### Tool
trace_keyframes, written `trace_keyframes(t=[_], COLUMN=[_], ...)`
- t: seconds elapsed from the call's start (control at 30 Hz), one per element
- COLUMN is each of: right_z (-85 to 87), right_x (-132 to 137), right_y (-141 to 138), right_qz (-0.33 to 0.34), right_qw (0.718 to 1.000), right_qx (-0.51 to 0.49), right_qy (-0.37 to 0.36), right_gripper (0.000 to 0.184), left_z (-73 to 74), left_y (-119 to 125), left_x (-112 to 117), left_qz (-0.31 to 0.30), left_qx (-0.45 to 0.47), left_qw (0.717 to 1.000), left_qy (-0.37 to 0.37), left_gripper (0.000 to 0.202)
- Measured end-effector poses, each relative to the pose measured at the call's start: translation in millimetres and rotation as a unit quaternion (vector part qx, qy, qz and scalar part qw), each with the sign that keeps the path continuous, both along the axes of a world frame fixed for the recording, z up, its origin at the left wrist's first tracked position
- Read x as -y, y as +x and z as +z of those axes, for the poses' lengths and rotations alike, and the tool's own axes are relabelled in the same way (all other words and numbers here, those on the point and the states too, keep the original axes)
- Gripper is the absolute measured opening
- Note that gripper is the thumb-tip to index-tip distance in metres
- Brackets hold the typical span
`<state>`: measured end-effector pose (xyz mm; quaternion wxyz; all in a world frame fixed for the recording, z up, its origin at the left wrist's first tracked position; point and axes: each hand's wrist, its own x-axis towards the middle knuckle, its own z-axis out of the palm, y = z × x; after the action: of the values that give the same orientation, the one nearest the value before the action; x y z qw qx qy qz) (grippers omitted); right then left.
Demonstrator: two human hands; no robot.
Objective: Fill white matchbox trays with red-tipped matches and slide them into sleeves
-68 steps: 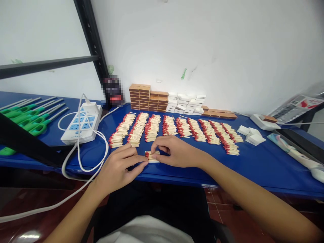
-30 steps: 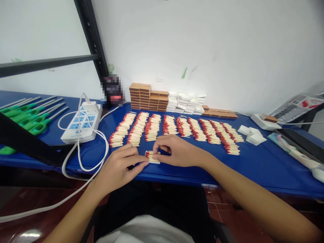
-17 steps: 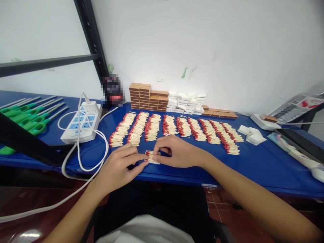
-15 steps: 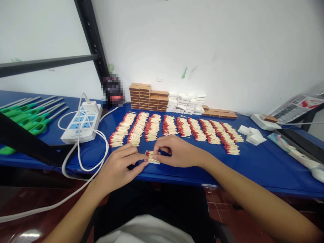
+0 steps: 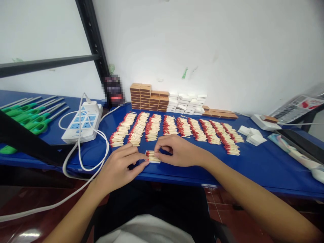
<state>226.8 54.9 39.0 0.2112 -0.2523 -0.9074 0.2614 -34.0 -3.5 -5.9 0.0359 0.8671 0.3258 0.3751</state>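
A small white matchbox tray [image 5: 153,162] lies near the table's front edge, filled with red-headed matches [image 5: 153,155] whose heads point left. My left hand [image 5: 124,163] pinches the tray's left end between thumb and index finger. From the right, my right hand [image 5: 177,152] reaches over with curled fingers, thumb and index fingertips closed at the bare ends of the matches; the fingers cover the tray's far right corner. Just beyond both hands, match piles [image 5: 152,128] are laid out in several slanting rows on the blue table [image 5: 189,172].
Against the wall stand stacked brown matchboxes [image 5: 141,98] and white trays [image 5: 187,103]. Loose white trays [image 5: 254,135] lie at right, beside a dark phone-like slab [image 5: 301,143]. A power strip [image 5: 82,125] with white cables and green-handled tools [image 5: 35,123] occupy the left.
The matches in the tray lie straighter and more of them show. My right thumb has shifted slightly up and right; my left hand keeps its grip.
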Motion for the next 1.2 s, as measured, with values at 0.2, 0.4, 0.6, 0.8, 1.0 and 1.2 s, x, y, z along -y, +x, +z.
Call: trace_keyframes(t=[0.2,0.4,0.6,0.8,1.0,1.2], right_z=[-0.8,-0.8,0.3,0.5,0.6,0.6], right_x=[0.5,0.1,-0.2,-1.2,-2.4,-1.4], right_y=[1.0,0.9,1.4,1.6,1.9,1.0], right_qz=[0.032,0.020,-0.007,-0.018,0.000,-0.023], right_qw=[0.999,0.999,0.999,0.999,1.000,0.999], right_qx=[-0.014,0.002,0.022,0.027,0.021,0.020], right_qy=[-0.028,-0.039,-0.047,-0.027,-0.001,0.019], right_gripper=[0.007,0.009,0.006,0.001,0.006,0.009], left_z=[0.3,0.8,1.0,0.5,1.5,0.7], left_y=[0.0,0.0,0.7,0.7,1.3,1.8], left_x=[-0.8,-0.7,-0.5,-0.4,-0.4,-0.9], left_qz=[-0.002,0.002,0.004,0.001,0.014,0.023], left_qx=[-0.001,-0.002,-0.003,-0.003,-0.008,-0.015], left_qw=[1.000,1.000,1.000,1.000,1.000,0.999], left_qy=[0.009,0.012,0.008,0.005,0.016,0.023], left_gripper=[0.008,0.006,0.006,0.004,0.010,0.012])
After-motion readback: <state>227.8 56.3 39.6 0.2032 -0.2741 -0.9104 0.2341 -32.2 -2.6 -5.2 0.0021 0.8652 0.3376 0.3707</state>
